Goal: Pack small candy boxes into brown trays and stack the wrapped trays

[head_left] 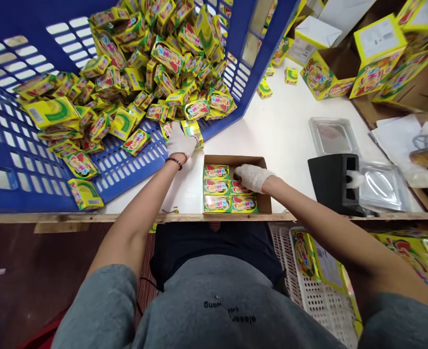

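Both my hands wear white knit gloves. My left hand [179,141] reaches to the lip of a big blue crate [127,167] and closes on a small yellow-green packet [193,130] at the edge of the heap. My right hand [252,177] lies in an open brown carton [232,159] near the table's front edge, fingers pressed on a packet in the top right of the rows laid there. Several packets [216,186] lie flat in the carton in neat rows.
The tilted blue crate is full of loose packets [145,72]. A black device [333,183] and clear plastic trays [332,135] sit to the right. Printed yellow boxes [377,53] stand at the back right. A white basket [308,286] sits below the table edge.
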Demonstrator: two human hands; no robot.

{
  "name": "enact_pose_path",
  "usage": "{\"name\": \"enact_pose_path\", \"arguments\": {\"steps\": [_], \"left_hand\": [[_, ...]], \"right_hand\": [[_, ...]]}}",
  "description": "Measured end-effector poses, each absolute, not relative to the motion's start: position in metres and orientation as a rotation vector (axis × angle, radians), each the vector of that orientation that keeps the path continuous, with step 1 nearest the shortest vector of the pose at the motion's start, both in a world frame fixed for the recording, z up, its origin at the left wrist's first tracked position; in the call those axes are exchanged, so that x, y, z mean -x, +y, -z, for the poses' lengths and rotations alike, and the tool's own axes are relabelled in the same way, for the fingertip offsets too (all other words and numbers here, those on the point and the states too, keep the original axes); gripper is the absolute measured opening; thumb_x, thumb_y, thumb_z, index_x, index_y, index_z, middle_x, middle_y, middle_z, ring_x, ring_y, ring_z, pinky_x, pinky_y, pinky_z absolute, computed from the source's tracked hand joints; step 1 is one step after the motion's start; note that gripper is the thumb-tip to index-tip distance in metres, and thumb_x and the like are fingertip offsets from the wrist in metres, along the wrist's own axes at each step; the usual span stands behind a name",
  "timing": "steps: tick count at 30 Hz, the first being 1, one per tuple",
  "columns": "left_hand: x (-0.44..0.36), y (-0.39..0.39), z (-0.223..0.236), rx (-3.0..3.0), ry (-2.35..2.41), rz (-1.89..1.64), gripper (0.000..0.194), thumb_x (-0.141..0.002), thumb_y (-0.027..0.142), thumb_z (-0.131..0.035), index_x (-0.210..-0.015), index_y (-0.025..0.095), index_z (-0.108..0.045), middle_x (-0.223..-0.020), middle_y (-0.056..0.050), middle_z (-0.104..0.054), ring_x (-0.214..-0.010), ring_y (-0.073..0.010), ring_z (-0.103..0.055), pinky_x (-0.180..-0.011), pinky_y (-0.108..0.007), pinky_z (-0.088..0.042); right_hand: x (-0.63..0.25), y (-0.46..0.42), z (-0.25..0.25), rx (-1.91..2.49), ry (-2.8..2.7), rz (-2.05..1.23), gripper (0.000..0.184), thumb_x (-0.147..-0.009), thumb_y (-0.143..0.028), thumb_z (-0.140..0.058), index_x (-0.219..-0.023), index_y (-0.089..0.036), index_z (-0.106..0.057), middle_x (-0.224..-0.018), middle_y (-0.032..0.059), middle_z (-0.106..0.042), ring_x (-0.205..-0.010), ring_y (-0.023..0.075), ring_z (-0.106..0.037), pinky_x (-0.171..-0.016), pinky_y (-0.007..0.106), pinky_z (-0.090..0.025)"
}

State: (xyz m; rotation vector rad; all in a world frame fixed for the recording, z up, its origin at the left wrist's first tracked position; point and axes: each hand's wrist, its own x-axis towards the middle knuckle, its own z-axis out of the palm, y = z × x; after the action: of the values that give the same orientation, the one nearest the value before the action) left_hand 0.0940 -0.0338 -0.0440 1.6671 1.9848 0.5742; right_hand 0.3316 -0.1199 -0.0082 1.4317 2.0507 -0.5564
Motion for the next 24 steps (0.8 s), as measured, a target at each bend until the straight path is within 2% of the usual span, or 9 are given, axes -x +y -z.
{"name": "enact_pose_path", "arguments": {"steps": [3, 7, 9, 11, 15, 18, 20, 24], "left_hand": [[-0.114, -0.033, 0.034, -1.668, 2.116, -0.529, 0.074, -0.086, 0.044, -0.079, -0.146, 0.015, -0.047, -0.135, -0.022, -0.065, -0.122, -0.0378, -0.066, -0.097, -0.047, -0.051], [-0.127, -0.04, 0.029, -1.998, 2.121, -0.417, 0.082, -0.079, 0.041, -0.085, -0.15, 0.017, -0.051, -0.154, -0.024, -0.048, -0.137, -0.0445, -0.053, -0.109, -0.051, -0.047], [-0.126, -0.038, 0.03, -2.082, 2.054, -0.363, 0.067, -0.083, 0.037, -0.081, -0.143, 0.018, -0.058, -0.153, -0.022, -0.049, -0.135, -0.0432, -0.054, -0.109, -0.052, -0.047], [-0.118, -0.034, 0.032, -2.065, 2.022, -0.405, 0.046, -0.09, 0.033, -0.072, -0.132, 0.018, -0.065, -0.145, -0.019, -0.055, -0.129, -0.0379, -0.059, -0.107, -0.049, -0.05], [-0.092, -0.037, 0.03, -1.915, 2.012, -0.794, 0.025, -0.1, 0.029, -0.055, -0.12, 0.02, -0.066, -0.122, -0.013, -0.068, -0.118, -0.028, -0.064, -0.107, -0.046, -0.052], [-0.08, -0.063, 0.02, -1.968, 1.799, -1.189, 0.024, -0.103, 0.034, -0.05, -0.116, 0.021, -0.065, -0.114, -0.011, -0.069, -0.112, -0.0253, -0.066, -0.105, -0.046, -0.054], [-0.084, -0.09, 0.011, -2.05, 1.56, -1.297, 0.031, -0.105, 0.043, -0.049, -0.117, 0.02, -0.065, -0.112, -0.01, -0.069, -0.109, -0.0248, -0.067, -0.101, -0.045, -0.055], [-0.108, -0.142, 0.0, -2.117, 1.293, -1.171, 0.043, -0.106, 0.053, -0.046, -0.127, 0.019, -0.064, -0.115, -0.01, -0.071, -0.112, -0.0265, -0.068, -0.1, -0.044, -0.055]], "right_hand": [[-0.33, -0.119, 0.007, -1.428, 2.12, 0.6, 0.034, -0.096, -0.024, -0.065, -0.128, -0.014, -0.073, -0.134, 0.0181, -0.071, -0.117, 0.0285, -0.07, -0.089, 0.031, -0.052], [-0.32, -0.12, 0.004, -1.435, 2.171, 0.616, 0.034, -0.098, -0.028, -0.064, -0.128, -0.016, -0.072, -0.133, 0.0168, -0.071, -0.117, 0.0288, -0.069, -0.09, 0.033, -0.051], [-0.316, -0.122, 0.002, -1.417, 2.165, 0.601, 0.034, -0.098, -0.028, -0.063, -0.128, -0.015, -0.073, -0.133, 0.018, -0.071, -0.117, 0.0302, -0.069, -0.09, 0.034, -0.051], [-0.317, -0.123, -0.003, -1.413, 2.188, 0.597, 0.032, -0.099, -0.029, -0.061, -0.125, -0.014, -0.073, -0.131, 0.0182, -0.072, -0.117, 0.0305, -0.068, -0.091, 0.034, -0.05], [-0.327, -0.124, -0.023, -1.56, 2.406, 0.571, 0.034, -0.102, -0.025, -0.052, -0.128, -0.014, -0.07, -0.129, 0.0167, -0.07, -0.114, 0.0281, -0.067, -0.098, 0.036, -0.05], [-0.326, -0.125, -0.05, -1.702, 2.685, 0.389, 0.047, -0.1, -0.019, -0.05, -0.146, -0.014, -0.059, -0.145, 0.0179, -0.06, -0.124, 0.0303, -0.061, -0.1, 0.039, -0.05], [-0.321, -0.125, -0.068, -1.665, 2.791, 0.268, 0.053, -0.099, -0.02, -0.053, -0.152, -0.017, -0.053, -0.149, 0.0169, -0.055, -0.129, 0.0323, -0.058, -0.097, 0.04, -0.05], [-0.318, -0.119, -0.086, -1.567, 2.682, 0.191, 0.04, -0.103, -0.024, -0.049, -0.141, -0.022, -0.06, -0.132, 0.0128, -0.066, -0.116, 0.0299, -0.064, -0.088, 0.036, -0.048]]}}
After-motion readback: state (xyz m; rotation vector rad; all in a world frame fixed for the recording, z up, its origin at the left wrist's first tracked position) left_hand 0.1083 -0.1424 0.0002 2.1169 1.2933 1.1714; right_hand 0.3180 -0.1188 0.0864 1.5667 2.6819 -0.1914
